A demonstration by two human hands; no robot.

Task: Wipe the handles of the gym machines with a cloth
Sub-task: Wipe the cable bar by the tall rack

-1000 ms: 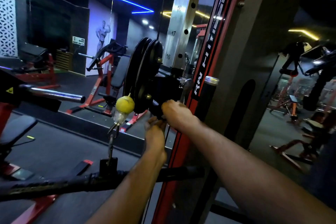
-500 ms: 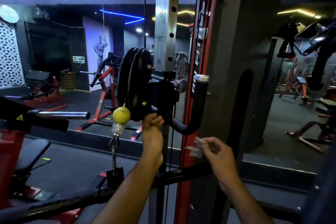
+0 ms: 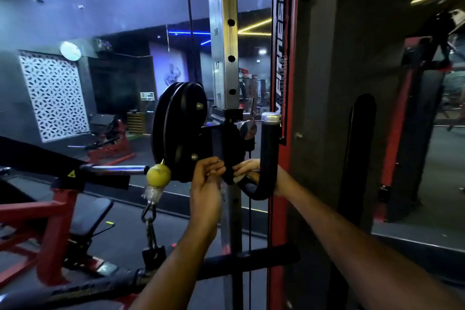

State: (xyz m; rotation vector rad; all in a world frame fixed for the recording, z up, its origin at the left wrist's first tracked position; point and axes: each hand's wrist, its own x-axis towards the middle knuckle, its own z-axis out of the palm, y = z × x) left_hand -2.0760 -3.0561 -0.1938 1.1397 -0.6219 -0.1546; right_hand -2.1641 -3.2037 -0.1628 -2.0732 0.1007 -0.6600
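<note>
A black J-shaped handle (image 3: 269, 153) with a chrome cap rises from the pulley carriage (image 3: 226, 138) on the silver numbered upright (image 3: 224, 58). My right hand (image 3: 247, 167) reaches behind the handle's lower bend and grips a small white cloth (image 3: 238, 178) against it; the handle hides part of the hand. My left hand (image 3: 206, 184) is just left of it, fingers curled on the lower edge of the black carriage.
Black weight plates (image 3: 180, 131) hang left of the carriage, with a yellow ball stopper (image 3: 158, 175) and a chain clip below. A red and grey machine frame (image 3: 289, 133) stands right of the handle. A black bar (image 3: 226, 265) crosses low in front. A bench (image 3: 90, 216) is at left.
My right hand has come up from below with the cloth and gone behind the bend of the handle. My left hand stays on the carriage. The view has tilted upward.
</note>
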